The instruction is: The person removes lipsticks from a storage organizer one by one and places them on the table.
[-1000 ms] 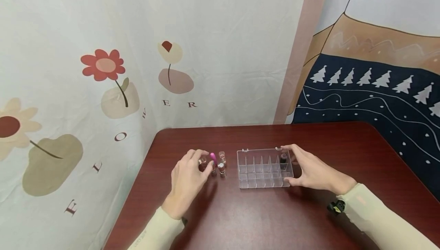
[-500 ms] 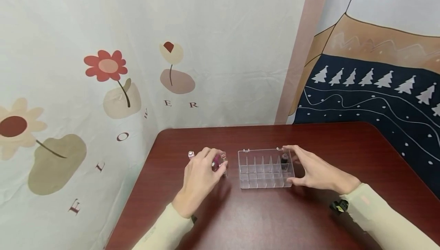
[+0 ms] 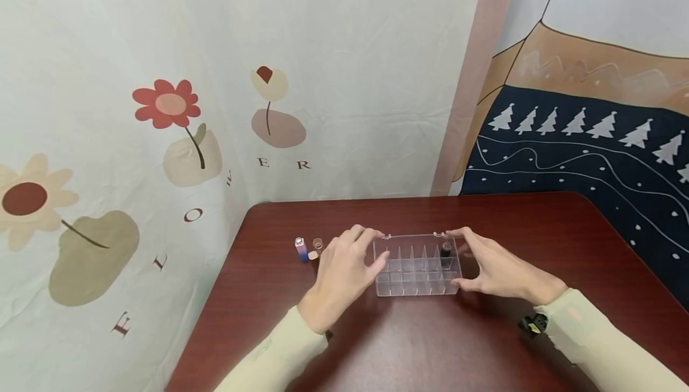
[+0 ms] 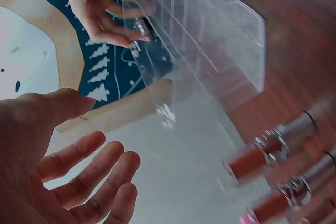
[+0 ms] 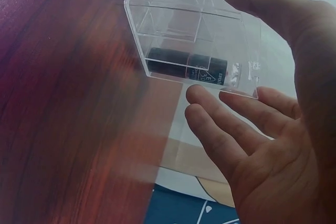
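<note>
A clear plastic divided box (image 3: 417, 284) rests on the table. Inside its far right compartment stands a black lipstick-like tube (image 5: 184, 66) with white print. My left hand (image 3: 344, 266) is at the box's left end, its loosely bent fingers around nothing; the left wrist view shows a gap between this hand (image 4: 79, 161) and the box. My right hand (image 3: 492, 266) spans the box's right end, thumb at the front corner and fingers at the back. In the right wrist view its fingers (image 5: 226, 140) are fairly straight, close against the box wall; firm contact cannot be told.
Left of the left hand stand a pink-and-blue tube (image 3: 301, 249) and a clear-topped tube (image 3: 317, 245). Clear tubes with orange-brown middles (image 4: 249, 163) show in the left wrist view. The hand hides others in the head view. Patterned cloth (image 3: 350, 81) hangs behind the table.
My left hand has moved right from over the small tubes to the box's left end, uncovering the pink-and-blue tube. The right hand stays at the box's right end.
</note>
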### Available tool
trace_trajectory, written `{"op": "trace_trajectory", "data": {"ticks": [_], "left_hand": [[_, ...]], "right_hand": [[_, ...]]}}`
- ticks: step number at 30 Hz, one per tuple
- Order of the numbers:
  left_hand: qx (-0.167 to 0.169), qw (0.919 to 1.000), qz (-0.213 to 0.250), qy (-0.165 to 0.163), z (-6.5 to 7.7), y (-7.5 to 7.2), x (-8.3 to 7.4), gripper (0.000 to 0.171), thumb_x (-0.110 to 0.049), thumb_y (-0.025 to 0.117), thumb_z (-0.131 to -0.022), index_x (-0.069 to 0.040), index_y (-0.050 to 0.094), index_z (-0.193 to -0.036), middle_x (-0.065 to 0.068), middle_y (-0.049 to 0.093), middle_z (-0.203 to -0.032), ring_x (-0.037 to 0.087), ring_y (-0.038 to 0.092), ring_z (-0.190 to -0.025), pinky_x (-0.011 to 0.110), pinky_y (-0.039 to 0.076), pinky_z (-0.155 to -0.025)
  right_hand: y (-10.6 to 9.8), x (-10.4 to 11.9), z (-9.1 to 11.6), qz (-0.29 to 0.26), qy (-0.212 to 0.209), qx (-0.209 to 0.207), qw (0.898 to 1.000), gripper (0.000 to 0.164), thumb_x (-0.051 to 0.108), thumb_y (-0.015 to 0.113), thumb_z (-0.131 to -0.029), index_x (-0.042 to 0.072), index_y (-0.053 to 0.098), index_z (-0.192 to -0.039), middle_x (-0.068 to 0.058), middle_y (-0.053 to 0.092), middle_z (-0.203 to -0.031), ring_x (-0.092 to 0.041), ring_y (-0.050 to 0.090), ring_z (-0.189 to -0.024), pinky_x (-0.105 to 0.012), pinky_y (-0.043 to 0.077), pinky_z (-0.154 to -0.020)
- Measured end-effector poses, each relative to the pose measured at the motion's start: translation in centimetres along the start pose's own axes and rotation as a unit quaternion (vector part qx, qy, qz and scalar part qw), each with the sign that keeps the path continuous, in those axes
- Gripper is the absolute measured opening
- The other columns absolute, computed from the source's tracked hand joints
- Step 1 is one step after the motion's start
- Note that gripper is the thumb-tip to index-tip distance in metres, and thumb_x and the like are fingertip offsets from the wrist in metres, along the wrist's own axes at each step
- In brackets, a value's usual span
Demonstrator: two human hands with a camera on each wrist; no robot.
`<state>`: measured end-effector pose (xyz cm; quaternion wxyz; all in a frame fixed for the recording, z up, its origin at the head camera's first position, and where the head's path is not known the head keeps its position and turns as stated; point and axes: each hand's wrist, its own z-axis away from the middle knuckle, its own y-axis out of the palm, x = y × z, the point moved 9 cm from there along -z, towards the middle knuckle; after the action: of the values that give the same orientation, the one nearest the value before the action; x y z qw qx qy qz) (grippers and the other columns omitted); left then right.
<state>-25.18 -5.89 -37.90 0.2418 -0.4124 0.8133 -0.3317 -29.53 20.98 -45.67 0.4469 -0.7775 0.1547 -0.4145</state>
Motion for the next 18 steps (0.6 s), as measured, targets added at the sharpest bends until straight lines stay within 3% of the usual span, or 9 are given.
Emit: {"op": "trace_trajectory", "data": {"ticks": [11,18], "left_hand": [[0.018,0.9977,0.01,0.064,-2.1,1.8,-3.8,0.036,-0.032,0.101,-0.091,-0.021,0.084,-0.122,-0.003,0.08,-0.101,0.016,0.069,-0.07,0.03,0.055,-0.061],[0.076,0.995,0.012,0.064,-3.4,4.0,-5.2,0.033,-0.036,0.095,-0.098,-0.023,0.083,-0.125,-0.006,0.078,-0.101,0.014,0.07,-0.073,0.028,0.058,-0.061]], "right_hand": [[-0.1,-0.1,0.0,-0.029,-0.001,0.005,1.0,0.094,0.021,0.107,-0.085,0.01,0.049,-0.157,-0.012,0.076,-0.144,-0.022,0.085,-0.113,-0.05,0.072,-0.098],[0.1,-0.2,-0.2,-0.044,-0.011,0.004,0.999,0.095,0.017,0.107,-0.083,0.009,0.05,-0.158,-0.01,0.077,-0.14,-0.023,0.086,-0.11,-0.049,0.072,-0.098]]}}
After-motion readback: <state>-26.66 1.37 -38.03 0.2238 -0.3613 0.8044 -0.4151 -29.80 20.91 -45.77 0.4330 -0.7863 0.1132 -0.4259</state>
